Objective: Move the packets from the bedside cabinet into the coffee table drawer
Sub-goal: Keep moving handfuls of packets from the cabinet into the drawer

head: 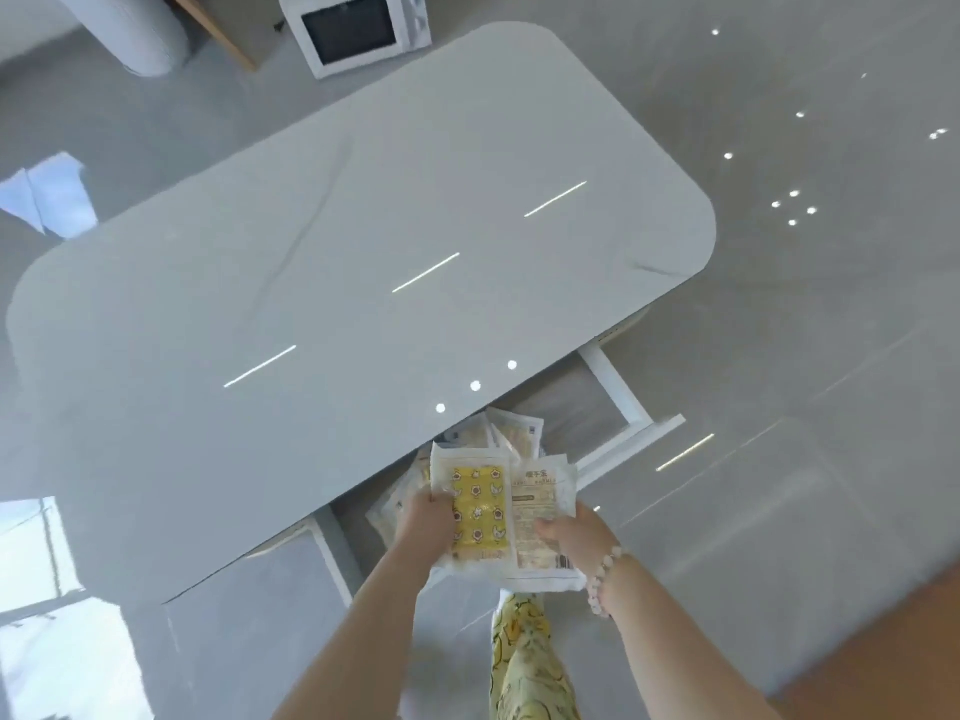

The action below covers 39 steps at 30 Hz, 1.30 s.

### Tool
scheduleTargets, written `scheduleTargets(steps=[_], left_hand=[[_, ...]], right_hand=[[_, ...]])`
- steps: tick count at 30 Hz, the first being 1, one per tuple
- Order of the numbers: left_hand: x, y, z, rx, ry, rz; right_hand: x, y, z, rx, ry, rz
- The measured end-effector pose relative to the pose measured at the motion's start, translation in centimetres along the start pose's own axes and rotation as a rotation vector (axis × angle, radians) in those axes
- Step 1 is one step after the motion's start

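I stand over the white coffee table [363,241], whose drawer [623,402] is pulled open toward me at its near edge. My left hand [426,522] grips a packet with a yellow flower-patterned insert [478,506]. My right hand [569,532] grips a white packet with printed text and a barcode [543,491] beside it. Both packets are held above the drawer's left part. Several more packets [511,431] lie inside the drawer beneath, partly hidden by the table top and the held ones.
A white microwave [358,28] stands on the floor beyond the table's far end. The glossy grey floor [779,330] surrounds the table. A wooden surface [893,652] shows at bottom right. My leg in yellow patterned trousers [524,662] is below the hands.
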<state>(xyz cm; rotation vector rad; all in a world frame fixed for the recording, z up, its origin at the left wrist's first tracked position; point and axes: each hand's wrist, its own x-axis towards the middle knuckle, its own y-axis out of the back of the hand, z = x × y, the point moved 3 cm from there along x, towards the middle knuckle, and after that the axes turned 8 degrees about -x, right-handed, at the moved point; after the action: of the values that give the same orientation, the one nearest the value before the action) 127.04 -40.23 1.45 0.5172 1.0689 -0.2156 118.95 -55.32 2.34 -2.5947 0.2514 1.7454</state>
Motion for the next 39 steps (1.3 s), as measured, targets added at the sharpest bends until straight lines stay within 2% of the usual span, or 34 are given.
scheduleTargets(steps=[6,11,16,20,23,27,31,35,39], left_hand=[[6.0,-1.7,-4.6,-0.087,0.128,0.015],[13.6,-2.8,-7.3,-0.124,0.134,0.035],[20.3,-2.8,-8.2,-0.157,0.124,0.133],[23.6,-3.3,-8.0,-0.172,0.127,0.17],[25.8,-3.8,-8.7,-0.191,0.109,0.201],[27.2,-4.0,-10.4,-0.058,0.047,0.272],[27.0,-3.7,-10.4,0.155,-0.073,0.35],[27.2,-3.1,-10.6,0.265,-0.019,0.357],[27.2,-2.5,-10.4,0.359,0.034,0.295]], right_hand=[[6.9,-0.9,1.6,-0.096,-0.099,-0.002],[14.8,-3.4,2.0,-0.197,-0.088,0.004],[23.4,-5.8,1.7,-0.344,-0.054,0.001],[29.0,-7.1,0.6,-0.569,0.01,0.032],[31.1,-7.8,1.4,-0.581,0.04,0.043],[31.6,-8.8,2.8,-0.591,0.148,0.162],[31.6,-9.4,2.5,-0.851,0.184,0.318],[31.1,-8.9,1.7,-1.043,0.171,0.414],[30.4,-8.7,1.3,-1.046,0.162,0.474]])
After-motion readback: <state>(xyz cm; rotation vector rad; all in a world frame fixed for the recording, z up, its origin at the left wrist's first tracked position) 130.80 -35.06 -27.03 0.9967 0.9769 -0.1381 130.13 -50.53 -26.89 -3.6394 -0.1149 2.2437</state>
